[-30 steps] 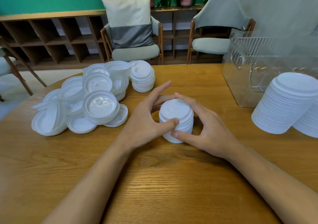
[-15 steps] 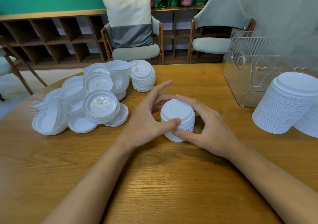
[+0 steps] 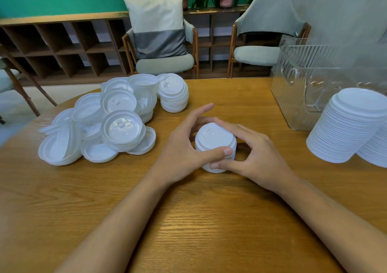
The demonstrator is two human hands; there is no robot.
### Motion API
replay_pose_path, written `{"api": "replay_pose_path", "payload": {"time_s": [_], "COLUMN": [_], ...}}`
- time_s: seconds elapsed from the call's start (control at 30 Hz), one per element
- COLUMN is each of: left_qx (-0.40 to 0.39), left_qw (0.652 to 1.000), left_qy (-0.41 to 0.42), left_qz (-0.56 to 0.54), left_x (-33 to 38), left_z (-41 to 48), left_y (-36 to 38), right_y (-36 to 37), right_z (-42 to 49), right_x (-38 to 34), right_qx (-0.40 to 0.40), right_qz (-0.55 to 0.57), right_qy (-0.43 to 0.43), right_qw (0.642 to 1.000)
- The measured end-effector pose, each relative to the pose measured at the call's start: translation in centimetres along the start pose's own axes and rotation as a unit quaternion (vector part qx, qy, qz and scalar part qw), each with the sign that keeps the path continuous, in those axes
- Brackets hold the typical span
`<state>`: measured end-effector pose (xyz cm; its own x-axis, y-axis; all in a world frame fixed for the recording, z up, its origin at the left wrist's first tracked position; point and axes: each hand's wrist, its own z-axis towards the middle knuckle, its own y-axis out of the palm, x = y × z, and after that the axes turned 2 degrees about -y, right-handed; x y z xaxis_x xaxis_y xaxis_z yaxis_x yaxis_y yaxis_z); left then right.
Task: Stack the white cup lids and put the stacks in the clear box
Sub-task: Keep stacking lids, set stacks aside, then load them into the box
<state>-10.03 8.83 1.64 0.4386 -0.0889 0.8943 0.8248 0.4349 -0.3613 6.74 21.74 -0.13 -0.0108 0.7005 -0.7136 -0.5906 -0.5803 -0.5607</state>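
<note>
A small stack of white cup lids [image 3: 214, 140] stands on the wooden table [image 3: 188, 230] at the centre. My left hand [image 3: 184, 147] grips its left side, the thumb across the front. From the right, my right hand [image 3: 253, 153] holds it with fingers curled round the back and thumb low at the front. A heap of loose white lids [image 3: 100, 121] lies at the left, with a neat short stack [image 3: 173, 94] behind it. The clear box [image 3: 310, 79] stands at the back right.
Two tall leaning stacks of lids [image 3: 347, 126] sit at the right edge in front of the clear box. Two chairs [image 3: 163, 48] and a low shelf stand beyond the table's far edge.
The stack between my hands has tilted a little and my left thumb has slid further across its front. Both hands stay around it.
</note>
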Motion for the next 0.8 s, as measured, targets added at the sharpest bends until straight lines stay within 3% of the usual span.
{"api": "replay_pose_path", "payload": {"time_s": [0.13,0.57,0.8], "left_qx": [0.018,-0.027,-0.038], "left_qw": [1.0,0.999,0.998], "left_qy": [0.015,-0.029,-0.03], "left_qz": [0.004,-0.014,-0.029], "left_x": [-0.08,0.23,-0.45], "left_z": [0.19,0.18,0.06], "left_y": [-0.01,-0.17,-0.15], "right_y": [-0.01,0.21,0.36], "right_z": [-0.01,-0.17,-0.31], "right_x": [0.08,0.17,0.13], "right_qx": [0.0,-0.002,0.002], "right_qz": [-0.001,0.056,0.032], "right_qy": [0.003,0.025,0.025], "right_qw": [1.0,0.998,0.999]}}
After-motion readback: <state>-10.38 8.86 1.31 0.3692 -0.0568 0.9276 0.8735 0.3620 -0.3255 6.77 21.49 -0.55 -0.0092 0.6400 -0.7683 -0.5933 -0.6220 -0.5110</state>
